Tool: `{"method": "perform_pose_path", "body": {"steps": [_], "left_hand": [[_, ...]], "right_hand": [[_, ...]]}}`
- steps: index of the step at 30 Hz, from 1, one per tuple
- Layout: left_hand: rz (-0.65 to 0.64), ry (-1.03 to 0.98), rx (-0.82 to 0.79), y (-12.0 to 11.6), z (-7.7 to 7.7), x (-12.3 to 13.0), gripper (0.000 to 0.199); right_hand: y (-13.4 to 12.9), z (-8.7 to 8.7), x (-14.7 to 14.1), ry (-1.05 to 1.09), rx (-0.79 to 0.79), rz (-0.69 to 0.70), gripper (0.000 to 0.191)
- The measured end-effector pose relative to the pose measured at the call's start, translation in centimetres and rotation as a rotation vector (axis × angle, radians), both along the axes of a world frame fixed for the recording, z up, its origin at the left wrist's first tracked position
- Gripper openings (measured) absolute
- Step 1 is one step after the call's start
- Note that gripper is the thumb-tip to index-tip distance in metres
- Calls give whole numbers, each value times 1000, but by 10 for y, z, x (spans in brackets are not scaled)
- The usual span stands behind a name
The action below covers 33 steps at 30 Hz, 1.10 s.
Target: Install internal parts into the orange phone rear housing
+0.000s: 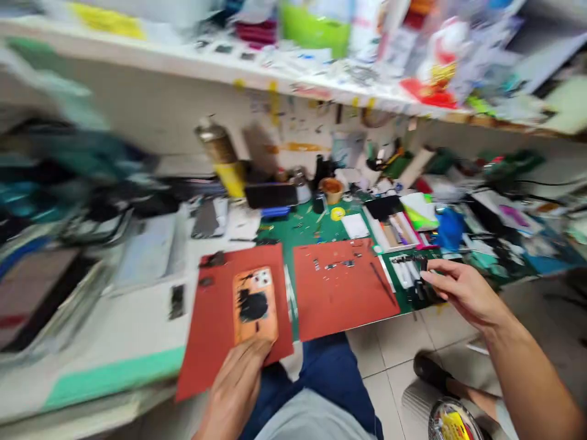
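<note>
My left hand (pixel 243 373) is closed on the lower end of an orange phone housing (pixel 267 308), which lies on the left red mat (pixel 206 342). The housing has a camera cluster at its top and a dark patch in the middle. At the bench's right edge, the thumb and fingers of my right hand (pixel 452 282) pinch a slim tool with a black end (pixel 424 266). Blur hides its exact kind. Beside it, several white-and-black tools (pixel 406 274) stand in a row. Small phone parts (pixel 342 264) and a thin dark tool (pixel 383 282) rest on the right red mat (pixel 330 305).
Along the back stand a yellow spray can (pixel 224 165), a brown pot (pixel 331 188) and a white box (pixel 389 229) of tools. A loaded shelf (pixel 183 61) overhangs the bench. Stacked devices (pixel 41 293) fill the left. Below right are another person's foot (pixel 431 370) and a round container (pixel 452 421).
</note>
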<state>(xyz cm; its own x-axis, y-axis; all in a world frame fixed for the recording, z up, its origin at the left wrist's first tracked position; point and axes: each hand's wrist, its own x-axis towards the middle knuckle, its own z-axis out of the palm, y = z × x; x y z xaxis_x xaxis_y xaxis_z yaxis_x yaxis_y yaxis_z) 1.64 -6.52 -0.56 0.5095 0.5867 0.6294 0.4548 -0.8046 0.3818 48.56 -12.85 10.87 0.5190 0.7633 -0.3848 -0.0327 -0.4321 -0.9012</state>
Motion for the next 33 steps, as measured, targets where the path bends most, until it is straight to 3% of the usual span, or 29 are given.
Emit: {"method": "perform_pose_path", "body": {"steps": [3, 6, 10, 19, 25, 28, 31, 33], "left_hand": [[47, 92, -72, -3, -2, -1, 42], [43, 115, -128, -5, -7, 2, 39], [50, 92, -174, -12, -15, 2, 36], [111, 45, -204, -24, -26, 3, 39], [111, -12, -256, -25, -23, 5, 36], [124, -73, -310, -30, -15, -2, 31], [213, -181, -395, -33, 4, -15, 24], [266, -216, -506, -29, 19, -24, 17]], "right_hand": [[17, 3, -48, -57, -127, 347, 47], [40, 11, -88, -157, -153, 652, 42], [71, 18, -126, -242, -142, 911, 40], [124, 9, -177, -607, -9, 1245, 22], [145, 3, -189, -697, 137, 1411, 21], [148, 1, -194, -681, 111, 1505, 23], [146, -2, -205, -646, 107, 1593, 27], [146, -7, -216, -652, 146, 1556, 23]]}}
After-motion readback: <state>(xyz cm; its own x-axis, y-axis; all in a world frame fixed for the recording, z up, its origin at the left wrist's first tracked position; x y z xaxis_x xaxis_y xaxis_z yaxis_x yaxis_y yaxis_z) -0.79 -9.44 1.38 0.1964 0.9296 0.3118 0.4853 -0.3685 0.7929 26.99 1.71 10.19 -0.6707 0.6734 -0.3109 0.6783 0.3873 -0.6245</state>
